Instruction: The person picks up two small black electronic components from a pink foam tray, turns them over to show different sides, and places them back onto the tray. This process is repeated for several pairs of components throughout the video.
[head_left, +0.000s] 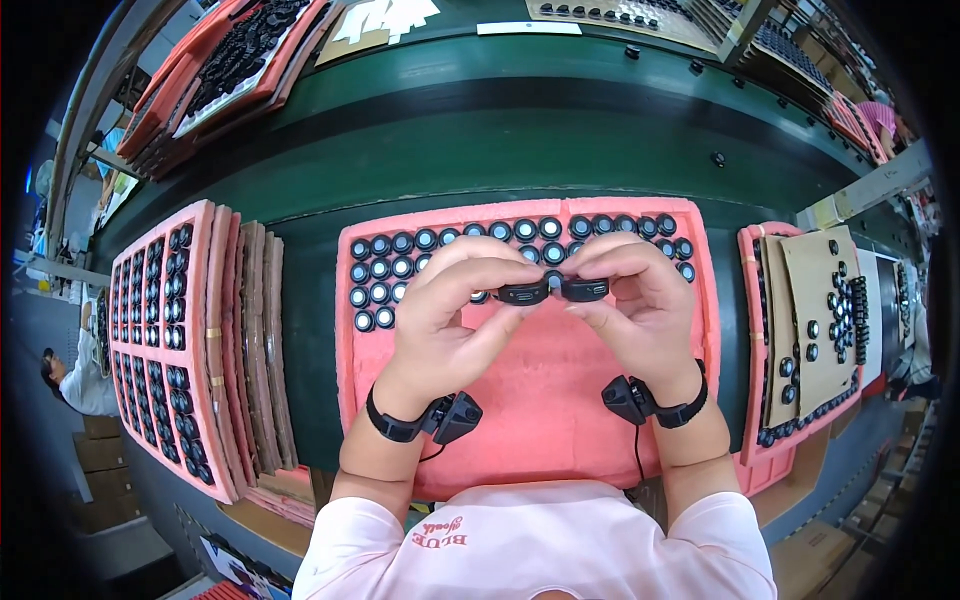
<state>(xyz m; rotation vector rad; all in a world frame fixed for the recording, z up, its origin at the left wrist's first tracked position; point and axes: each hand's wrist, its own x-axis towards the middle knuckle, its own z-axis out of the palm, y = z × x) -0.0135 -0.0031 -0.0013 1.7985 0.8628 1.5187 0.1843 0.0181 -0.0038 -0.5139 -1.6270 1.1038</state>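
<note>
Above the pink foam tray point(540, 410), my left hand point(445, 315) pinches a small black round device point(522, 294) between thumb and fingers. My right hand point(645, 305) grips a matching black device point(586, 290) the same way. The two are held side by side, close together, each with a small port-like slot facing me. Behind my hands, rows of black round pieces with pale centres point(403, 242) stand in the tray's far half; my fingers cover some of them.
Stacked pink trays of similar pieces point(163, 300) stand at the left. On the right, cardboard sheets point(820, 300) with black pieces lie on another pink tray. Beyond runs a green belt point(500, 150) carrying loose pieces. Black wrist straps with cabled units point(455, 417) circle my wrists.
</note>
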